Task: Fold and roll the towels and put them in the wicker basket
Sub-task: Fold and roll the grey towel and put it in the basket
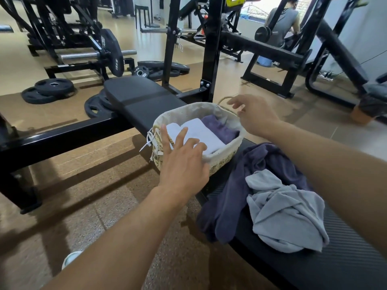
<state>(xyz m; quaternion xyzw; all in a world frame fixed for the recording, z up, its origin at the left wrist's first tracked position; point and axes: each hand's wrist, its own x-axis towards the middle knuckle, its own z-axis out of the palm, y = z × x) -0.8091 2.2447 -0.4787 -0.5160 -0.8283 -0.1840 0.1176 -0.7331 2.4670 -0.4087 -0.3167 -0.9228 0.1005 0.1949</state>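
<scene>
An oval wicker basket (219, 162) with a pale dotted fabric liner is seen standing on the black padded surface (144, 101) of a gym bench. A looped rope handle (222, 100) is seen at its far end and white ties at its near-left end. Inside, a folded white towel (201, 132) is laid on the left and a purple towel (219, 127) is tucked beside it on the right, less neatly folded, both below the rim.

Just beside the basket, nearer the camera, a dark purple towel (228, 197) is heaped unfolded on the surface, with one end draped over the edge toward the floor. A light grey towel (287, 214) is crumpled on top of it, twisted and creased.

The left hand (184, 162) is held over the near rim of the basket, fingers spread and straight, nothing gripped; whether the white towel is touched cannot be told. The right hand (253, 114) is held at the far-right rim near the handle, fingers loosely open, nothing held.

Weight plates (50, 88) are stacked on the floor behind, and a seated person (282, 24) is visible in the far background.
</scene>
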